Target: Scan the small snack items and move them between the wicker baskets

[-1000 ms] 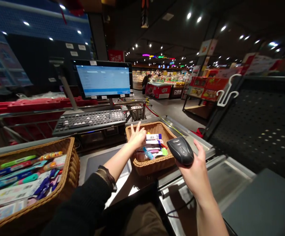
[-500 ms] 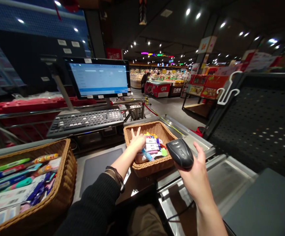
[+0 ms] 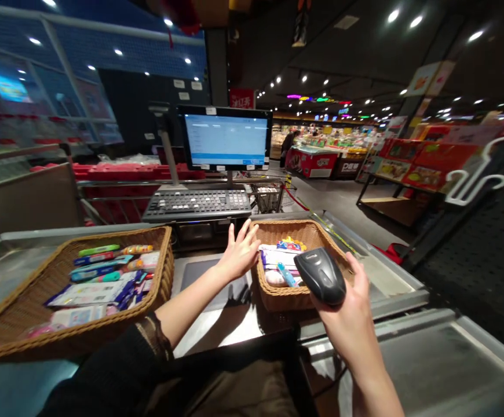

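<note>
My right hand [image 3: 347, 315] is wrapped round a black barcode scanner [image 3: 321, 277], held above the right edge of a wicker basket [image 3: 284, 301]. White-and-purple packets [image 3: 273, 258], a light blue tube-like item [image 3: 287, 274] and something yellow [image 3: 295, 241] lie in this basket, partly hidden by the scanner. My left hand [image 3: 240, 255] is at the basket's left rim with its fingers spread and nothing visible in it. On the left, a larger wicker basket [image 3: 165, 272] holds several colourful pens or tubes [image 3: 99, 271] and flat packets [image 3: 95, 292].
Behind the counter stand a monitor [image 3: 230, 139] and a black keyboard [image 3: 197, 201]. A dark flat pad [image 3: 217, 284] lies between the baskets. Metal counter trays [image 3: 452, 359] extend to the right. White hooks [image 3: 469, 174] hang from a black panel. A person [image 3: 289, 145] stands far back.
The view has swung left, showing more of the left basket. My left hand has come out from over the packets to the right basket's left rim. My right hand still holds the scanner.
</note>
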Action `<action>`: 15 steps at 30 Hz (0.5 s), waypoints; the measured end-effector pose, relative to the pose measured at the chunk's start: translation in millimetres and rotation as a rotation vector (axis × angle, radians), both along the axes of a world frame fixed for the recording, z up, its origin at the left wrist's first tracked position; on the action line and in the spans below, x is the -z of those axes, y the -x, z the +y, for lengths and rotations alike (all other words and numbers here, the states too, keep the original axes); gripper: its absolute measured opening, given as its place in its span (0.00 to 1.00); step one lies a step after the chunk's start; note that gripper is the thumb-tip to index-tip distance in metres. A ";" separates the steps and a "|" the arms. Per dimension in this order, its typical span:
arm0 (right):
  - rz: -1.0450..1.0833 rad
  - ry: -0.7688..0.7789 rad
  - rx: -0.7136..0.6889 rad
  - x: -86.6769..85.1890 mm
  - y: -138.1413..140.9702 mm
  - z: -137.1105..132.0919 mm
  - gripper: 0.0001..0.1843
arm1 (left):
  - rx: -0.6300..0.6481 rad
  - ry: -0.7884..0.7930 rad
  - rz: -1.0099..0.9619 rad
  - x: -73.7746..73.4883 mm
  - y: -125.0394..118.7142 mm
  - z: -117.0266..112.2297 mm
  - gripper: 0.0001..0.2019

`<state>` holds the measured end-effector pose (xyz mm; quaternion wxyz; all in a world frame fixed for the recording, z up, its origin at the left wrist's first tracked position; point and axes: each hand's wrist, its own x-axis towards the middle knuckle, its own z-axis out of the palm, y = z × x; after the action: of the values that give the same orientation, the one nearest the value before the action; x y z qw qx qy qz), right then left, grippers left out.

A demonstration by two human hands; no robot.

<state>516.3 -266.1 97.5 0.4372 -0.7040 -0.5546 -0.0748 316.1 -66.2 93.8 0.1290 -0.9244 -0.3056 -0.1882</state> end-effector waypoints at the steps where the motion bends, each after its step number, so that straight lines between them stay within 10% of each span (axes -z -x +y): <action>1: -0.016 -0.002 -0.040 -0.5 7.8 5.8 0.19 | -0.027 -0.001 0.002 -2.4 23.1 -3.5 0.15; 15: -0.199 -0.128 -0.445 11.0 97.8 62.3 0.19 | -0.674 0.258 0.163 -13.1 338.1 -4.5 0.16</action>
<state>418.5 -203.8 86.5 0.4296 -0.5247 -0.7305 -0.0807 -22.0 -70.6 106.9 0.0903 -0.7925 -0.6028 -0.0209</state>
